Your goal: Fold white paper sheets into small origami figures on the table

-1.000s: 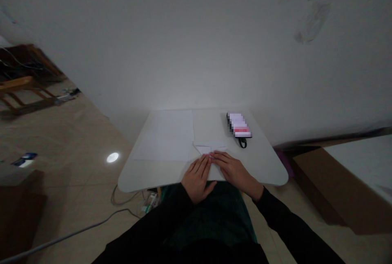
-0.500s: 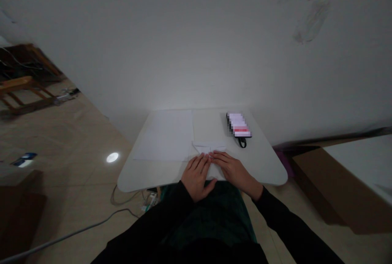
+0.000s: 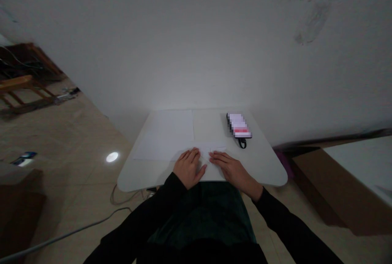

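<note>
A small folded white paper (image 3: 206, 154) lies near the front edge of the white table (image 3: 257, 162). My left hand (image 3: 189, 167) rests palm down on its left part, the fingers flat and the thumb held out to the right. On the right part lies my right hand (image 3: 230, 169), its fingers stretched out flat and pointing left. A gap separates the two hands, and paper shows in it. A larger white sheet (image 3: 165, 133) lies flat on the table's left half, its near right corner beside my left hand.
A phone (image 3: 239, 126) with a black strap lies at the table's back right. The wall (image 3: 196, 43) rises behind the table. Brown boxes (image 3: 337, 186) stand on the right. A grey cable (image 3: 76, 231) crosses the floor at the left, with a wooden stool (image 3: 21, 82) farther back.
My left hand has moved left along the folded paper, away from my right hand. The paper's raised left corner no longer shows. My right hand has hardly moved.
</note>
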Tool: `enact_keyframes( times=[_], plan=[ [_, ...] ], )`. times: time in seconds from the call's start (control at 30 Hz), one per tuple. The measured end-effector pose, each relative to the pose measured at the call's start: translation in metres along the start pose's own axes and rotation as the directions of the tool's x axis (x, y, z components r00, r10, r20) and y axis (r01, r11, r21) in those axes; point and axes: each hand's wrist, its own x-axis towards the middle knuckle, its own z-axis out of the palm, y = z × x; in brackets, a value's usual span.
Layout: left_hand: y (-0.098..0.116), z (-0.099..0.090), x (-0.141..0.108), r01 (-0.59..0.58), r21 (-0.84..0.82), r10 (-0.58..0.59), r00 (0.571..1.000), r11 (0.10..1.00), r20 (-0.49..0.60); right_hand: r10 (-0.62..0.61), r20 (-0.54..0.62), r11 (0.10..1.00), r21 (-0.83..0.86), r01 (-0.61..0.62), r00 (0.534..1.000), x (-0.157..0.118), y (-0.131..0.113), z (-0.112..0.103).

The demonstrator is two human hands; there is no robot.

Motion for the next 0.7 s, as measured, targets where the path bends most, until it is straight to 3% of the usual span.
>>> enact_keyframes(
  times=[0.13, 0.33, 0.43, 0.53, 0.7],
  plan=[
    [0.005, -0.001, 0.001, 0.016, 0.019, -0.016, 0.999, 1.000, -0.034, 0.003, -0.010, 1.000, -0.003, -0.003, 1.000, 0.000, -0.001, 0.001],
    [0.021, 0.006, -0.013, -0.056, -0.026, 0.054, 0.996, 0.998, -0.065, 0.025, -0.008, 0.998, 0.062, -0.025, 1.000, 0.002, -0.007, -0.004],
    [0.022, 0.007, -0.011, 0.004, -0.062, -0.009, 0.997, 0.998, -0.075, 0.122, -0.068, 0.986, 0.120, -0.113, 0.990, 0.009, 0.001, -0.009],
    [0.021, 0.007, -0.003, 0.080, -0.095, -0.089, 0.992, 0.992, -0.091, 0.305, -0.157, 0.952, 0.055, -0.300, 0.939, 0.019, 0.014, -0.012],
    [0.017, 0.013, 0.002, 0.127, -0.236, -0.158, 0.980, 0.964, -0.120, 0.395, -0.035, 0.916, 0.083, -0.391, 0.918, 0.030, 0.028, -0.014]
  ],
)
